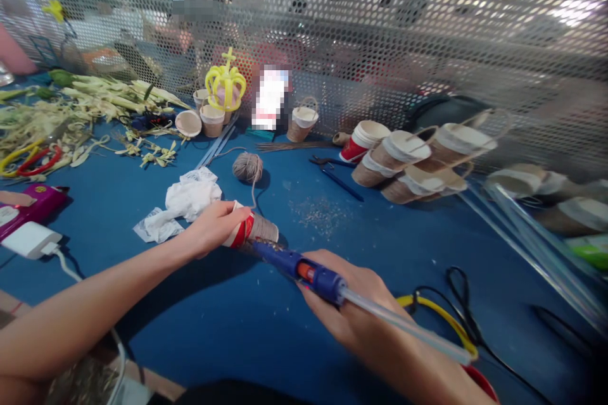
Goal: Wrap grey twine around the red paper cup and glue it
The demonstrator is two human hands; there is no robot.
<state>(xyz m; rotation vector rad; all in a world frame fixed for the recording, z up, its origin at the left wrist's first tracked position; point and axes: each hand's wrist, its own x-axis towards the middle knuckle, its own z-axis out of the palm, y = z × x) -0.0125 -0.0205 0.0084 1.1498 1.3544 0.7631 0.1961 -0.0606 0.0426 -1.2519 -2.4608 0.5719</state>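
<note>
My left hand (215,226) is closed around the rim end of a red and white paper cup (251,230) lying on its side, partly wrapped in brown twine. My right hand (349,304) grips a blue glue gun (298,267) with a clear glue stick (408,326) sticking out of its back. The gun's nozzle touches the twine-wrapped part of the cup. A ball of brown twine (247,166) lies just beyond the cup, its strand running down to it.
The blue table (294,329) holds crumpled white tissue (190,197), a pile of twine-wrapped cups (413,164) at right, small cups and a yellow crown (226,83) at the back, green leaf strips (90,101) at left, black scissors (458,304), a white charger (29,239). A perforated metal screen (380,25) stands behind.
</note>
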